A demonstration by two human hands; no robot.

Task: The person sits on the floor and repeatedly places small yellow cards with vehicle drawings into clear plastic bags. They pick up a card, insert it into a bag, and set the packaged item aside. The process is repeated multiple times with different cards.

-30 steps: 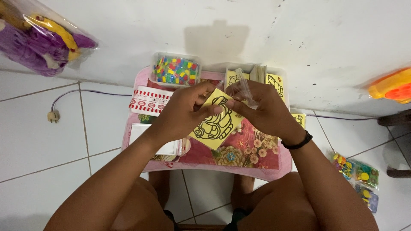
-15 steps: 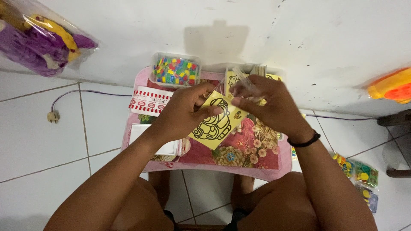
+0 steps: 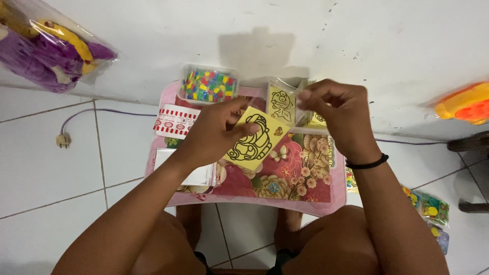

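Left hand (image 3: 216, 133) grips a yellow card (image 3: 253, 139), long axis tilted up-right. Right hand (image 3: 336, 109) pinches a clear sleeve (image 3: 285, 102) just beyond the card's upper corner, over the pink surface (image 3: 310, 201).

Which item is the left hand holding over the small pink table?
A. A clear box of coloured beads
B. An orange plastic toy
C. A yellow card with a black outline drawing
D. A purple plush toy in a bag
C: the left hand pinches a yellow card with a black outline drawing above the pink table.
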